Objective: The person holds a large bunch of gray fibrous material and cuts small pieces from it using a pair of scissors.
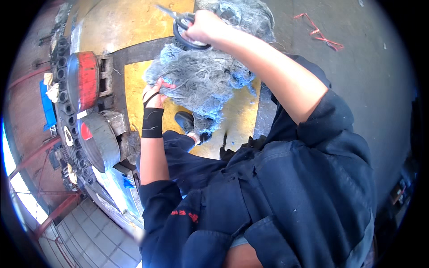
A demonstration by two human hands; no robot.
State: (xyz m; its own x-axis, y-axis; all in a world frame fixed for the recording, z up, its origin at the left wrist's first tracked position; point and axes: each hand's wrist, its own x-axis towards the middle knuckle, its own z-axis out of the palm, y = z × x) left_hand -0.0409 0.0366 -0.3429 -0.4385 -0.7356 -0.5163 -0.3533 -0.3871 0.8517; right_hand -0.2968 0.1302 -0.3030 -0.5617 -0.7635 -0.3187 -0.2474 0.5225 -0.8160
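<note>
A red drum (88, 82) occupies the left of the frame, a pierced block (109, 74) beside it. Below is a grey drum (103, 142). A row of dark rings (67, 108) runs left of both. A red cord (316, 32) lies on grey floor (362, 85), upper right. A red beam (58, 214) slants at lower left.

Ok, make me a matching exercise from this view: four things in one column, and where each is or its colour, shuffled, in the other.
Things:
1. Scissors
2. Wristband
3. Tangled fibrous bundle
4. Thin cord

Places and colours:
A. Grey with blue patches
B. Lying on the dark floor
C. Held in the right hand
D. Around the wrist of the left hand

Right pairs: 1-C, 2-D, 3-A, 4-B
</note>
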